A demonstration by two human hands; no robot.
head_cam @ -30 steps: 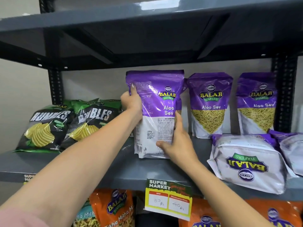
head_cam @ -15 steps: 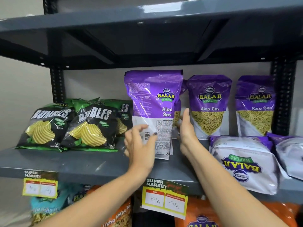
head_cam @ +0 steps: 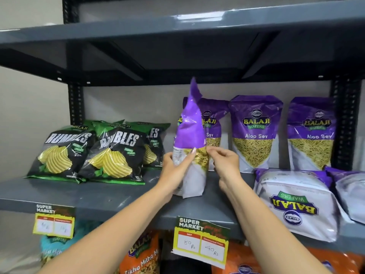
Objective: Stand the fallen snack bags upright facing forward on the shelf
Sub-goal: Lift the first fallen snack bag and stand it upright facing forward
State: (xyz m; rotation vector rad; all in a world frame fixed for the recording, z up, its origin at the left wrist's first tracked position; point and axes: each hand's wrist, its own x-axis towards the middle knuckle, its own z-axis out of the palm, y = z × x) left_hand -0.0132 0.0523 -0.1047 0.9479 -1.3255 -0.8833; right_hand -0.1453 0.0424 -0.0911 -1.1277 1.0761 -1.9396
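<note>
A purple and white Aloo Sev bag (head_cam: pixel 191 135) stands upright on the grey shelf (head_cam: pixel 98 196), turned so I see its narrow edge. My left hand (head_cam: pixel 175 171) grips its left side and my right hand (head_cam: pixel 223 161) pinches its right side. Behind it stand three more Aloo Sev bags, the nearest (head_cam: pixel 212 125) half hidden, then one (head_cam: pixel 255 133) and another (head_cam: pixel 312 133) facing forward. Two fallen Aloo Sev bags lie flat at the right: one (head_cam: pixel 294 202) with its logo upside down, another (head_cam: pixel 349 192) cut off by the frame edge.
Black and green Rumbles chip bags (head_cam: pixel 110 153) lean at the left of the shelf. A dark upper shelf (head_cam: pixel 177 26) hangs overhead. Price tags (head_cam: pixel 200 242) hang from the shelf's front edge. Orange snack bags (head_cam: pixel 142 256) sit on the lower shelf.
The held bag showed its back panel a second ago; both hands briefly let go, then took it again, and it now stands rotated edge-on.
</note>
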